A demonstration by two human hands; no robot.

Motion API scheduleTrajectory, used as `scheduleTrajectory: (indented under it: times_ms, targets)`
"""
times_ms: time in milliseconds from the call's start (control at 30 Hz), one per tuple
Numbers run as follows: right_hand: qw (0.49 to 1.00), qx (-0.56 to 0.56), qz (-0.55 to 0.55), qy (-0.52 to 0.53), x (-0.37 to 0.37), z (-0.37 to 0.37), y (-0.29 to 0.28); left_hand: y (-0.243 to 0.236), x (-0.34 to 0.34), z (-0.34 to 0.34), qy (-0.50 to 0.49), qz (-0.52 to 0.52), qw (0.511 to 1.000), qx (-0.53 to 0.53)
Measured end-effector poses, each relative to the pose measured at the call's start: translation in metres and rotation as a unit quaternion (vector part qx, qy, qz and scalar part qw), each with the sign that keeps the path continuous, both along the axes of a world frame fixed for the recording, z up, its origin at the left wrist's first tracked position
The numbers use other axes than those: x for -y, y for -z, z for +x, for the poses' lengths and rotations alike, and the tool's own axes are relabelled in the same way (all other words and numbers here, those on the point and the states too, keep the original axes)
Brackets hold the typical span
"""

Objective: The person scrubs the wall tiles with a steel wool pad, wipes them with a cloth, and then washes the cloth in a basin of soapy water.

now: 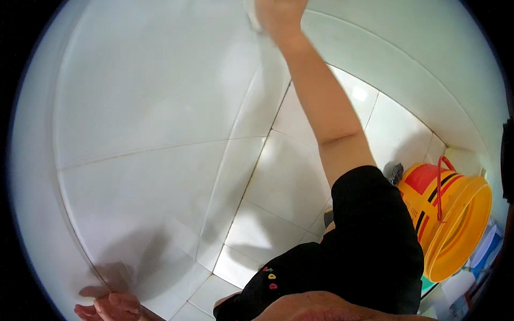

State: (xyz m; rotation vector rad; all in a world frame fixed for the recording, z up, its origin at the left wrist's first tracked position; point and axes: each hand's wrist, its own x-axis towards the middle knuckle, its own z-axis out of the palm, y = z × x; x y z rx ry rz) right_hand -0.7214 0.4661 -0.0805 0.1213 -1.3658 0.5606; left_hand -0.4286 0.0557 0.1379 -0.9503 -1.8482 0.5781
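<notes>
My right arm stretches up across the view, and my right hand (281, 18) is at the top edge, against the white tiled wall (155, 107). Its fingers are closed on a white piece (253, 16), cloth or sponge-like, mostly cut off by the frame, so I cannot tell which. At the lower left, my left hand (115, 308) is close to the same wall beside a tile joint. Its fingers are apart and slightly bent, with nothing seen in them. A shadow and a faint reflection of it show on the tiles; whether it touches them is unclear.
A yellow bucket (460, 224) with red and black markings and a red handle stands at the right. A grey fuzzy thing (394, 172) lies behind it. Blue and white items (487, 249) crowd the lower right. Pale floor tiles (284, 176) meet the wall in the middle.
</notes>
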Motion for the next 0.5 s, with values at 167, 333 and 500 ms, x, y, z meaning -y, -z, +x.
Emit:
scheduleTrajectory:
  times_ms: [167,333,500]
  targets:
    - [0.848,0.237,-0.445,-0.162,0.033,0.017,0.172,-0.004,-0.015,0.006,0.020,0.015,0.999,0.033]
    - [0.633,0.408,-0.629,-0.194,0.020,0.030,0.240,-0.003,-0.032,-0.001,-0.026,-0.003,1.000,0.017]
    - [0.698,0.353,-0.547,-0.298,0.049,0.061,0.148,-0.007,-0.030,0.010,-0.053,-0.031,0.998,0.024]
